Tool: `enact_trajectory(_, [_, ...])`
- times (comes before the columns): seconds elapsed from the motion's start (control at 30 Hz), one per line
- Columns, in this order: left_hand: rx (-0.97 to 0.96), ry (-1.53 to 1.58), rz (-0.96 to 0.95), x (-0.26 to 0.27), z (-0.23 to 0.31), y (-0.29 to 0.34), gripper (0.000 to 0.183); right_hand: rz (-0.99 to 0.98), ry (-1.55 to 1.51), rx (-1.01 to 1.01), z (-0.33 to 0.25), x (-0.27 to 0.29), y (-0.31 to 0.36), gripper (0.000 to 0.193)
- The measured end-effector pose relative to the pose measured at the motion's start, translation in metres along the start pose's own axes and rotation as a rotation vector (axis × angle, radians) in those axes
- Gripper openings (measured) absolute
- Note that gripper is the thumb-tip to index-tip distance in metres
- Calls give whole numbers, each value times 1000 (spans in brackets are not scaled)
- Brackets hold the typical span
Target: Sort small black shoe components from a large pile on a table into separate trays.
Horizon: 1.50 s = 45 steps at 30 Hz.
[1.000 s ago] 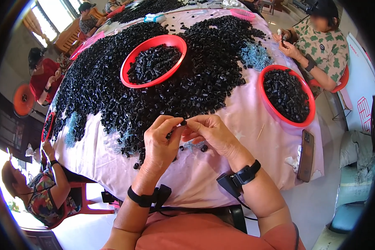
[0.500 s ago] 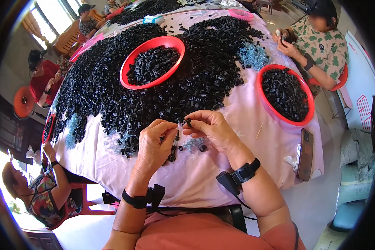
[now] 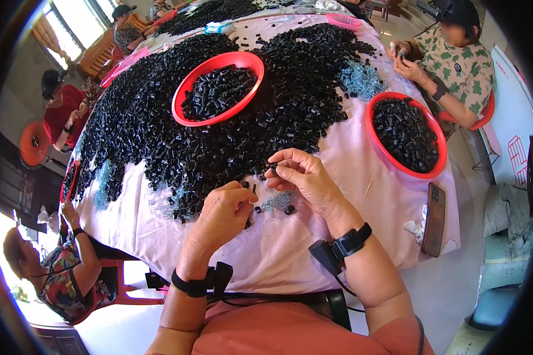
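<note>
My left hand (image 3: 220, 214) is closed, its fingers curled round small black plastic pieces (image 3: 247, 186) whose ends show at the fingertips. To its right, my right hand (image 3: 305, 182) pinches a small black plastic piece (image 3: 272, 168) between thumb and fingers, partly hidden by them. A gap separates the two hands. Just below the right fingertips lies a little pile of clear bluish beads (image 3: 275, 205), with a few black pieces beside it. Beyond both hands spreads a broad heap of small black pieces (image 3: 142, 106) on the pink cloth (image 3: 361, 236).
A red basin (image 3: 258, 89) of black pieces rests on the heap; another red basin (image 3: 370, 135) stands at the right. Nearby lie a phone (image 3: 435, 219), crumpled tissue (image 3: 415, 228), a thin stick (image 3: 369, 186) and more bluish beads (image 3: 361, 80). Several people sit round the table.
My hands have moved apart: the left went slightly down and turned, and the right rose a little. More of the bead pile shows between them.
</note>
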<state>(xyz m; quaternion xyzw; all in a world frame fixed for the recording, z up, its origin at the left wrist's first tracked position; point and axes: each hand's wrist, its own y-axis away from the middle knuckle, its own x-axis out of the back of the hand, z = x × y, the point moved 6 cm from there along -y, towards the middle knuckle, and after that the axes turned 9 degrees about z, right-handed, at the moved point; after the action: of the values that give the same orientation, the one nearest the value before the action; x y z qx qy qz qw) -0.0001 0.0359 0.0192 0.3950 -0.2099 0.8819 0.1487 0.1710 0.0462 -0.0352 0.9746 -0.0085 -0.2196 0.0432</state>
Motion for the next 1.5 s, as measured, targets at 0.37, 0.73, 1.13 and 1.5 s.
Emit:
enact_trajectory(0.37, [-50,-167,-60,-16,0,6,17,18,-16,45,-5,6,-1,13])
enact_trajectory(0.73, [-47,-45,64,-23,14,3,12,253,-61,105,-5,24,-9,14])
enact_trajectory(1.13, [-105,32,-157,-33,21,9,15,240,-45,70,-5,26,-8,16])
enact_trajectory(1.5, [-145,55,-137,-37,24,9,18,259,-72,95,-6,28,-8,16])
